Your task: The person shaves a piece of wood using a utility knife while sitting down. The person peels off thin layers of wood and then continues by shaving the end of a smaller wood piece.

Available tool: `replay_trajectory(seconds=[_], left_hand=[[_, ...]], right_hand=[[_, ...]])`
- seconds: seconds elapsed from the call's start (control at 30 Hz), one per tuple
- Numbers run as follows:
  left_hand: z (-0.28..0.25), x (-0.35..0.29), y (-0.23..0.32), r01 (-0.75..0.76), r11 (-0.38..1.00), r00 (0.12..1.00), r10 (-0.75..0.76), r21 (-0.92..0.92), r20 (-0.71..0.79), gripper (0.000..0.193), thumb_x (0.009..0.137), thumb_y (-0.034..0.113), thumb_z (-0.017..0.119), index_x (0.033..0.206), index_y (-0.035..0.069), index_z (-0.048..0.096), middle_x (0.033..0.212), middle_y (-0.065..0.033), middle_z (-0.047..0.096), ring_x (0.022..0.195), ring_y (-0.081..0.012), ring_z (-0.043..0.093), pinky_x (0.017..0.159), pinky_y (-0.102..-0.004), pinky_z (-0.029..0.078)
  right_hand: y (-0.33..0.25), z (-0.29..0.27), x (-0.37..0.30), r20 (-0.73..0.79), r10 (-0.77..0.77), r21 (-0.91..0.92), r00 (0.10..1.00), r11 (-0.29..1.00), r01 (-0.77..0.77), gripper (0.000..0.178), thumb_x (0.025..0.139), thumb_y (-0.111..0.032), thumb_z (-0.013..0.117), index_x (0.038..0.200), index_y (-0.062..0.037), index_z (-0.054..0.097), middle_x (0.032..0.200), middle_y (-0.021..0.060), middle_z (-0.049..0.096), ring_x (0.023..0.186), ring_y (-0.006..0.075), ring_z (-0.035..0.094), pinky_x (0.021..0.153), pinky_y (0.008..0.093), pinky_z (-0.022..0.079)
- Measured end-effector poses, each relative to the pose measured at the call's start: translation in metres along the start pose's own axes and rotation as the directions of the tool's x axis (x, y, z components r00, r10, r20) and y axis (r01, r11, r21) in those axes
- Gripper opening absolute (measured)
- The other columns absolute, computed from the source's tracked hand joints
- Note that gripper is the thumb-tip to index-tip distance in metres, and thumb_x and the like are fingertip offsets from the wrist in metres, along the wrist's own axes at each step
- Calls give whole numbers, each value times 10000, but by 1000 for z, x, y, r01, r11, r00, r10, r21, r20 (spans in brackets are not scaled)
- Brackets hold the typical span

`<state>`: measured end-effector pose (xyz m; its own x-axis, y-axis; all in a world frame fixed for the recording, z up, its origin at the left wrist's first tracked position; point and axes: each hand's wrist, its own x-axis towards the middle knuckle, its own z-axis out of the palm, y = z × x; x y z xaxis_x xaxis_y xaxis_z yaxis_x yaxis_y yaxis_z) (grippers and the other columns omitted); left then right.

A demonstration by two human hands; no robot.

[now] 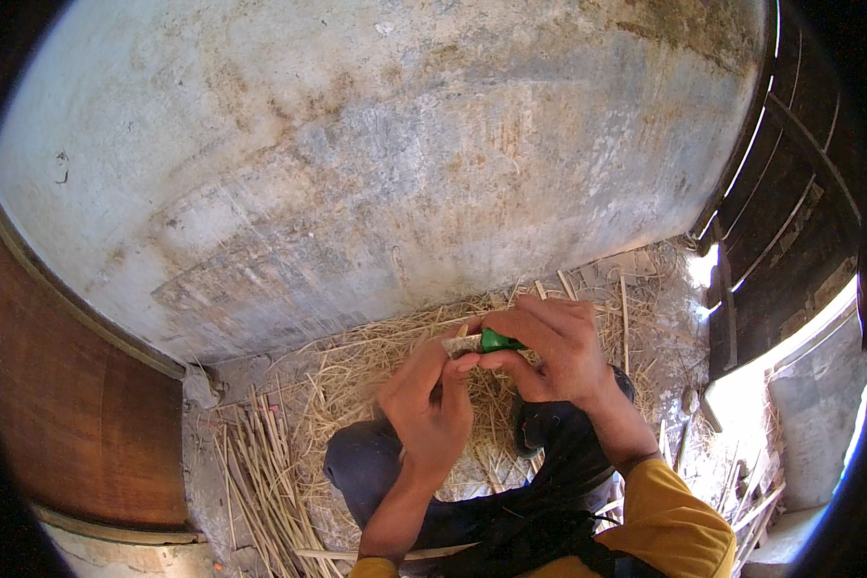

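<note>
Both of my hands meet in front of my knees. My right hand [561,349] is closed around a small bright green piece [497,340], most of which its fingers hide; its kind is not clear. My left hand [428,387] pinches a short pale, whitish piece [464,344] by its end, right beside the green one. Whether the two are joined or only touch, I cannot tell. The fingertips of both hands nearly touch below the pale piece.
Thin straw-coloured shavings [356,371] cover the floor around my legs. Long split strips [265,472] lie in a pile at left. A stained plaster wall [433,183] rises ahead, with a brown wooden panel [87,385] at left and dark boards [780,202] at right.
</note>
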<state>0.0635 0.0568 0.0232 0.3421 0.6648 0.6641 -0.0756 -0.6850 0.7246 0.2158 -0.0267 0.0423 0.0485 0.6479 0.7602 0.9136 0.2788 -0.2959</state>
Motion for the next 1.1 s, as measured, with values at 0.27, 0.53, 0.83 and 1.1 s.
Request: replay_trajectory(seconds=[0.27, 0.53, 0.83, 1.1], left_hand=[[1, -2, 3, 9, 1000, 999, -8, 6, -40, 473, 1005, 224, 673, 706, 45, 354, 609, -12, 294, 576, -90, 274, 497, -309, 226], [3, -3, 2, 38, 999, 999, -38, -1, -35, 500, 1013, 244, 672, 683, 65, 342, 588, 13, 290, 570, -69, 277, 487, -306, 211], [-5, -7, -4, 132, 988, 989, -126, -75, 78, 268, 1001, 204, 692, 845, -10, 652, 665, -4, 493, 598, -86, 416, 521, -273, 318], [1, -1, -15, 97, 974, 990, -73, -205, 122, 318, 1041, 290, 622, 988, -23, 602, 782, -10, 435, 662, -94, 396, 569, -277, 316]], right_hand=[[0, 6, -1, -105, -60, -32, 993, 998, 57, 373, 742, -275, 869, 1009, -55, 731, 719, 52, 613, 548, 237, 615, 494, 338, 457], [-3, 3, -3, -70, -41, -103, 997, 994, 34, 390, 759, -292, 852, 1069, -109, 701, 775, 22, 617, 622, 225, 657, 515, 350, 502], [-1, 2, -3, -79, 8, -50, 997, 999, -12, 346, 784, -249, 847, 1063, -100, 708, 822, 47, 670, 664, 252, 688, 545, 354, 524], [9, 2, -2, -27, 50, -6, 998, 999, -50, 295, 834, -261, 815, 1043, -93, 694, 813, 57, 654, 660, 270, 672, 569, 365, 516]])
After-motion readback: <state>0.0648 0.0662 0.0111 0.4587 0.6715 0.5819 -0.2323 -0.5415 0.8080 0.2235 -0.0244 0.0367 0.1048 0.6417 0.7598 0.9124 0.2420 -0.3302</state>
